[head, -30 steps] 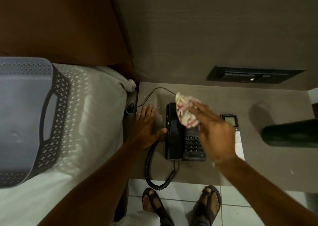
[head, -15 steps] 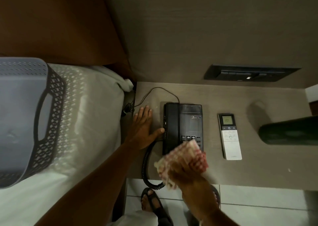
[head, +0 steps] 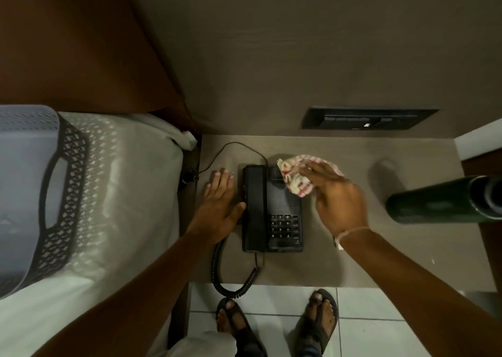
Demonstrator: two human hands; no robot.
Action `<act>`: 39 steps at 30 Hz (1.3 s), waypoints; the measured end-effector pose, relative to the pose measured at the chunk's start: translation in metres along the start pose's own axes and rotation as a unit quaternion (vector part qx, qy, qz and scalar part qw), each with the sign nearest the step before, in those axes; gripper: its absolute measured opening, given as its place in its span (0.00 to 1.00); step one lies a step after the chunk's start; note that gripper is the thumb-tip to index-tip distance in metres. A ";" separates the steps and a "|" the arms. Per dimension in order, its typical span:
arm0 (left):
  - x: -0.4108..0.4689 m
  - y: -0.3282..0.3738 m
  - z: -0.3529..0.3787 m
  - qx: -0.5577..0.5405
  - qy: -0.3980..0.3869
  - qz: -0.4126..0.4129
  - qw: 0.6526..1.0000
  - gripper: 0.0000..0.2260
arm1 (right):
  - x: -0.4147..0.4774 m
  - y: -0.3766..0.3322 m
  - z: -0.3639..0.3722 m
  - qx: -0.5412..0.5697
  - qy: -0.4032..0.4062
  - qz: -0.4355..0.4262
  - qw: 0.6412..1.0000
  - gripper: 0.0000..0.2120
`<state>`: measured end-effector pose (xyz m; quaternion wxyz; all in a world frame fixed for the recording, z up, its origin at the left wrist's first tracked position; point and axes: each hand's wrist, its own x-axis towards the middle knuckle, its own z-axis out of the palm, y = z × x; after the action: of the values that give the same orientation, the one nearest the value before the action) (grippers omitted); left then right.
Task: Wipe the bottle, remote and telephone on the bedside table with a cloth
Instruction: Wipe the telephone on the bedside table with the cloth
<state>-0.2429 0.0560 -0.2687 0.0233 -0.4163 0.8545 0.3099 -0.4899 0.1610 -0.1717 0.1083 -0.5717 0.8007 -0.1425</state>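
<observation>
A black telephone lies on the brown bedside table, handset on its left side, keypad at the near end. My left hand rests flat on the table against the phone's left edge, thumb touching the handset. My right hand presses a crumpled red-and-white cloth onto the phone's far right corner. A dark green bottle stands at the right of the table. The remote is hidden under my right hand and wrist.
A grey perforated basket sits on the white bed at the left. A black switch panel is set in the wall behind the table. The coiled phone cord hangs over the table's front edge above my sandalled feet.
My right hand has swept the cloth from the phone's near end, off the front edge, back up to its far right corner, covering the remote again. My left hand has stayed put.
</observation>
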 end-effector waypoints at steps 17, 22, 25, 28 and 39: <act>0.004 -0.007 0.004 0.007 -0.066 -0.063 0.996 0.45 | -0.140 -0.008 0.089 -0.038 -0.077 -0.113 0.990 0.35; 0.003 -0.005 0.006 -0.009 -0.088 -0.092 0.992 0.47 | -0.161 -0.007 0.066 0.040 -0.104 -0.091 0.990 0.35; 0.003 -0.006 0.007 -0.012 -0.092 -0.097 0.991 0.46 | -0.115 -0.008 0.033 0.102 -0.063 -0.015 0.993 0.29; 0.004 -0.008 0.007 0.002 -0.092 -0.096 0.991 0.43 | -0.039 -0.003 0.009 0.023 0.012 0.003 1.000 0.29; 0.006 -0.013 0.016 0.012 -0.082 -0.099 0.992 0.48 | -0.076 -0.021 0.084 -0.080 -0.059 -0.053 0.994 0.36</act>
<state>-0.2406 0.0545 -0.2902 0.1292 -0.4717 0.8079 0.3289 -0.4188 0.2181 -0.2424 0.1017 -0.6272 0.7706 -0.0493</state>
